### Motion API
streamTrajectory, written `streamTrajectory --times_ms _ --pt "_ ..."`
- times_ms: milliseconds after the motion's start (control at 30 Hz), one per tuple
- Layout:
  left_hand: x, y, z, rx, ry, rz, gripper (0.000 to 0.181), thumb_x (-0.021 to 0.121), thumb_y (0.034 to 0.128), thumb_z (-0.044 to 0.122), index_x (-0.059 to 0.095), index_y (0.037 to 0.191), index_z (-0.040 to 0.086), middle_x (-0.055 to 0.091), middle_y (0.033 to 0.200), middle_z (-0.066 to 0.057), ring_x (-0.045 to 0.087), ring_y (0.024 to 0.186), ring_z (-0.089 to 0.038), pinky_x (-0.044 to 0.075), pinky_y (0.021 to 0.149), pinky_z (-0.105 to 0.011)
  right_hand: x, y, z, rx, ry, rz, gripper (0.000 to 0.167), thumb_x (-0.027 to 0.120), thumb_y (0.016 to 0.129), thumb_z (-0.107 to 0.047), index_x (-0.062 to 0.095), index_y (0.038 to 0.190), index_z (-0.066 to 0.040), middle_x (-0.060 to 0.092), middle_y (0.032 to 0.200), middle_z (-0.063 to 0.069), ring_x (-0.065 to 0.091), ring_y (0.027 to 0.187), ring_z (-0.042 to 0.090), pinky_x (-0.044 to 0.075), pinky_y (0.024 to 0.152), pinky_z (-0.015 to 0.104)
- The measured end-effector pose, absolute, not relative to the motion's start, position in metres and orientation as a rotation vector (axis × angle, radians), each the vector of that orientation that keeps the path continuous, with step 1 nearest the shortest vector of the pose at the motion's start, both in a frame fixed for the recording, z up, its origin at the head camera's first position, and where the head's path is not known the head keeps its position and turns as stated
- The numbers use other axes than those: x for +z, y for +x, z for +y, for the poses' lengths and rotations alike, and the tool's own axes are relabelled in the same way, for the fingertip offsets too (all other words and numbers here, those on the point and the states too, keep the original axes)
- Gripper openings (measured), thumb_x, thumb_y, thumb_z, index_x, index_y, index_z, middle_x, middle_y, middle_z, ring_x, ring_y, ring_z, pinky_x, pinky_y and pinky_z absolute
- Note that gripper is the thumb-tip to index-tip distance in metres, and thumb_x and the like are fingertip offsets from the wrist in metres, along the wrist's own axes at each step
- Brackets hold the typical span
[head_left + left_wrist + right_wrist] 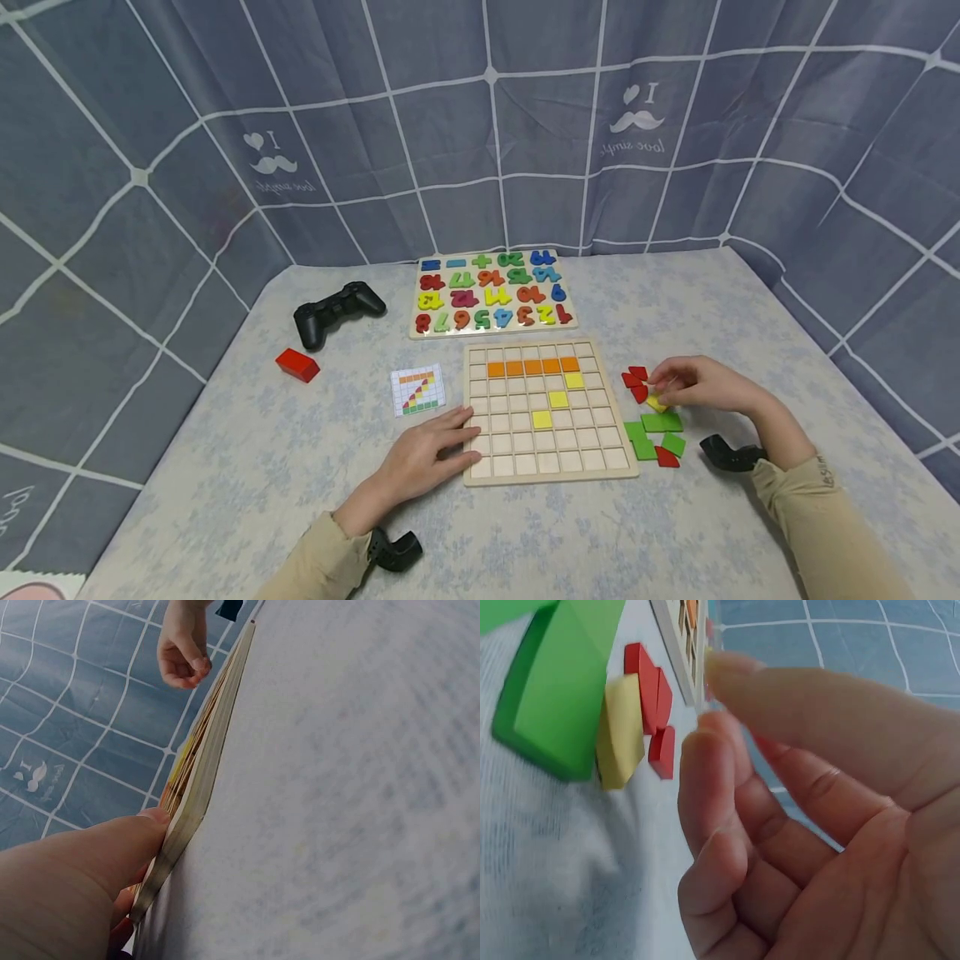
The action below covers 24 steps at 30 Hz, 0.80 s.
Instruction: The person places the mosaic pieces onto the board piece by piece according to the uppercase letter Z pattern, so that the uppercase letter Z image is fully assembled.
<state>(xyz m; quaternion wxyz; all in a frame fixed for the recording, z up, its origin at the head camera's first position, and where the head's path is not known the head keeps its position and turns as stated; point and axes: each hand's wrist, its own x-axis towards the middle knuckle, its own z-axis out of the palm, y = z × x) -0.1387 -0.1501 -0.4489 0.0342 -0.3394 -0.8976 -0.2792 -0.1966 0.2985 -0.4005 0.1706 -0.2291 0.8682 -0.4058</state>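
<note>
Orange tiles (532, 367) and yellow tiles (558, 400) were seen on the pale board (551, 480) at the left hand (422, 455); red pieces (639, 393) and green pieces (643, 451), by the right hand (705, 387). Beyond both hands, the blue-grey curtain (442, 133) was gridded in white.

The left forearm, in a beige sleeve (318, 560), slants up from the bottom edge of the head view; the left hand (422, 460) lies palm down, fingers extended, thumb (112, 847) spread apart. The right forearm (828, 525) enters from the lower right, and the right hand (699, 384) turns inward, fingers (705, 776) curled, thumb tip near them.
</note>
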Motion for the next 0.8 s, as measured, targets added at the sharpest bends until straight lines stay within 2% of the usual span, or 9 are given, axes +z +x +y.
streamTrajectory --times_ms 233,567,800 --pt "-0.4489 -0.1387 -0.1502 -0.857 -1.049 -2.748 0.043 0.062 0.0900 0.039 0.064 0.123 0.012 0.048 0.139 -0.006 0.041 0.130 -0.017 0.041 0.102 -0.038 -0.4038 -0.1981 0.3026 -1.113 -0.582 2.468 0.028 0.070 0.084 -0.011 0.062 0.106 0.003 0.062 0.101 0.013 0.060 0.076 0.014 0.051 0.065 0.027" --pt "-0.4487 -0.1383 -0.1499 -0.850 -1.045 -2.754 0.043 0.062 0.0902 0.039 0.064 0.124 0.012 0.048 0.139 -0.006 0.041 0.130 -0.017 0.041 0.102 -0.037 -0.4071 -0.1986 0.3038 -1.082 -0.574 2.438 0.028 0.068 0.083 -0.005 0.061 0.109 0.004 0.059 0.080 0.005 0.050 0.063 0.013 0.042 0.057 0.024" --pt "-0.4483 -0.1382 -0.1503 -0.859 -1.048 -2.745 0.043 0.062 0.0902 0.038 0.064 0.123 0.011 0.048 0.139 -0.007 0.042 0.130 -0.018 0.041 0.102 -0.037 -0.4095 -0.1992 0.3023 -1.072 -0.572 2.480 0.028 0.071 0.082 -0.007 0.063 0.106 0.002 0.058 0.078 0.003 0.050 0.063 0.013 0.042 0.056 0.024"
